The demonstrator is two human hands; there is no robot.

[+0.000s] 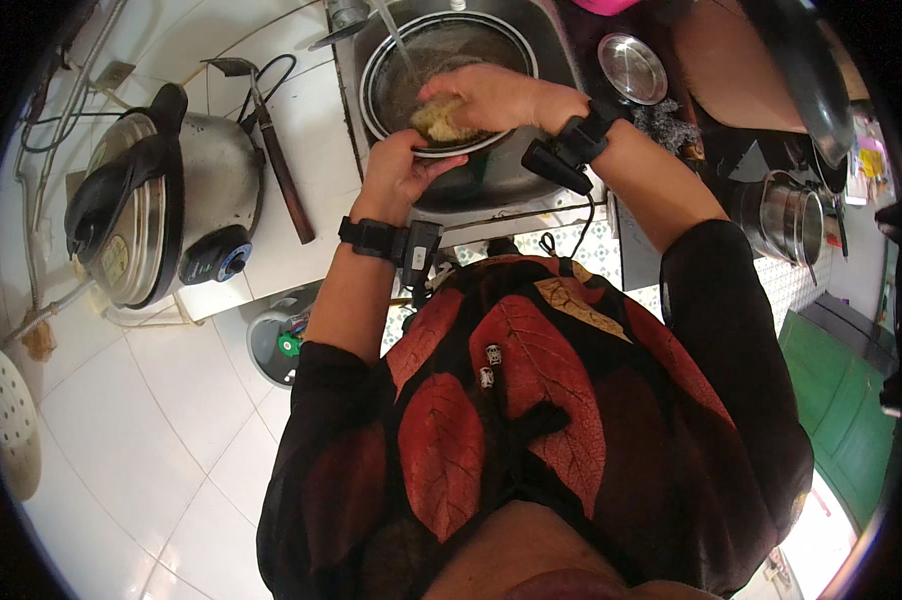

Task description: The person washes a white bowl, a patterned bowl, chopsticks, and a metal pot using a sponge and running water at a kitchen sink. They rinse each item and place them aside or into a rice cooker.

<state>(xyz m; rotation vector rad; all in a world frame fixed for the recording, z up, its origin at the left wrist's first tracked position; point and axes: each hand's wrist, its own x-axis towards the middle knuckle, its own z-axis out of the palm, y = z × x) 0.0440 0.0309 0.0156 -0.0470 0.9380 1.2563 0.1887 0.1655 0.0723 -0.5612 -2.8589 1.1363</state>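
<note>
A round basin (pixel 524 54) with a pale rim lies in the steel sink (pixel 563 52), and a thin stream of water (pixel 395 36) runs down into it. My left hand (pixel 397 171) grips the near edge of the basin, thumb on top and fingers below. Over the inside of the basin, my right hand (pixel 488 97) is closed on a wet, yellowish, sponge-like clump (pixel 440 122), whose exact kind I cannot make out. The right fingertips are partly blurred. Each wrist wears a black strapped device.
An electric pressure cooker (pixel 218 161) stands left on the white tiled counter, beside a wooden-handled metal tool (pixel 275 150). Right of the sink are a round metal lid or dish (pixel 632 69), a steel-wool scourer (pixel 665 125) and a metal pot (pixel 792 217). A grey bin (pixel 267 352) sits below.
</note>
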